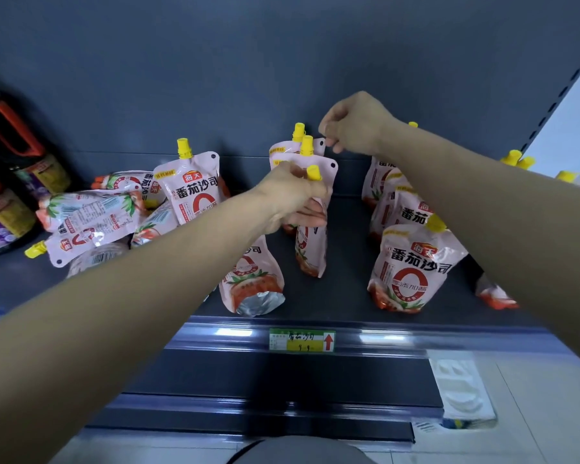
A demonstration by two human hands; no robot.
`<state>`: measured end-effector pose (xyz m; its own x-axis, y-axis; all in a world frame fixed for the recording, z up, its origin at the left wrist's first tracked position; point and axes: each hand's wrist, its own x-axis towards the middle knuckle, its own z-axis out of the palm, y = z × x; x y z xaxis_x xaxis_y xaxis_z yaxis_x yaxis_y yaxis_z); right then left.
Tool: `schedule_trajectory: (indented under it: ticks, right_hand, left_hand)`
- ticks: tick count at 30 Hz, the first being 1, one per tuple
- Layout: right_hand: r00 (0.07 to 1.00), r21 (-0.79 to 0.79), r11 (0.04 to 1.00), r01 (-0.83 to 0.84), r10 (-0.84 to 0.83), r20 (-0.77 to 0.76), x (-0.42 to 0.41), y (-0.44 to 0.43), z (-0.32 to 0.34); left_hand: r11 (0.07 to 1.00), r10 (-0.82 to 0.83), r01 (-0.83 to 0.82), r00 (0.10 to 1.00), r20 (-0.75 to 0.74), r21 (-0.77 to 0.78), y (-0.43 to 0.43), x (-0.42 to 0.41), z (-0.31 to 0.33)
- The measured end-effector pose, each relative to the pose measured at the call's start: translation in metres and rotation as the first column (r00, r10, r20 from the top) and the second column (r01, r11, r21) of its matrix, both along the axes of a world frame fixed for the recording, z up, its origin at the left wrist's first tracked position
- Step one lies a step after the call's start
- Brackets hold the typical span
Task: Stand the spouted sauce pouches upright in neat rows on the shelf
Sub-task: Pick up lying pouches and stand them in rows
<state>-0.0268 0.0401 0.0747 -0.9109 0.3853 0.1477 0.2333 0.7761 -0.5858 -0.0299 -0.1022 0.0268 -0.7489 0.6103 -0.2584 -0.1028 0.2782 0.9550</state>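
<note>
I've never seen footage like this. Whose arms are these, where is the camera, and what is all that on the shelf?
There is no machine here. These are a person's two bare arms, filmed by one wide-angle camera worn on the head, looking forward and down. That is why the arms reach in from the bottom and look stretched.

The left hand has its grip round the top of a pink pouch with a yellow cap, held upright on the dark shelf. The right hand appears to pinch the top corner of a back pouch behind it.

To the right, a row of pouches stands. To the left, a heap of pouches lies beside one standing pouch. Dark bottles stand at far left, and a price tag sits on the shelf edge.
</note>
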Motion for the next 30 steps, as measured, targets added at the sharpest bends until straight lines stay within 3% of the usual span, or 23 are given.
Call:
schedule_trajectory:
  ticks: [7,9,11,12,14,16,19,21,24,30]
  right_hand:
    - [0.999,-0.007,1.0,-0.026,0.026,-0.02,0.002,-0.009,0.004]
    - [0.997,0.009,0.999,-0.037,0.037,-0.062,0.002,-0.016,0.008]
    - [0.992,0.011,0.999,-0.051,0.052,-0.113,0.0,-0.026,0.015]
    - [0.989,0.02,0.998,-0.063,0.065,-0.131,-0.001,-0.032,0.018]
    - [0.983,0.05,0.994,-0.099,0.105,-0.151,-0.005,-0.047,0.024]
    - [0.977,0.109,0.985,-0.136,0.152,-0.152,-0.009,-0.064,0.027]
    - [0.969,0.188,0.963,-0.194,0.218,-0.114,-0.014,-0.087,0.025]
    - [0.966,0.194,0.954,-0.229,0.247,-0.073,-0.016,-0.096,0.022]
    - [0.968,0.22,0.945,-0.243,0.251,-0.009,-0.017,-0.105,0.016]
    - [0.971,0.19,0.954,-0.234,0.217,0.105,-0.017,-0.11,0.004]
  left_hand:
    - [0.981,-0.168,0.166,0.986,-0.019,-0.106,-0.026,-0.011,0.006]
    - [0.984,-0.129,0.12,0.99,-0.061,-0.135,-0.043,-0.022,0.007]
    - [0.964,-0.095,0.039,0.975,-0.202,-0.265,-0.062,-0.036,0.004]
    - [0.927,-0.122,0.0,0.946,-0.301,-0.376,-0.072,-0.042,-0.001]
    - [0.761,-0.318,-0.041,0.846,-0.428,-0.647,-0.088,-0.052,-0.011]
    - [0.583,-0.496,-0.046,0.77,-0.401,-0.811,-0.099,-0.056,-0.025]
    - [0.478,-0.557,0.036,0.785,-0.271,-0.878,-0.109,-0.057,-0.045]
    - [0.488,-0.535,0.09,0.817,-0.216,-0.868,-0.114,-0.06,-0.056]
    - [0.583,-0.448,0.11,0.87,-0.205,-0.805,-0.117,-0.066,-0.066]
    - [0.691,-0.302,0.003,0.91,-0.284,-0.723,-0.107,-0.069,-0.076]
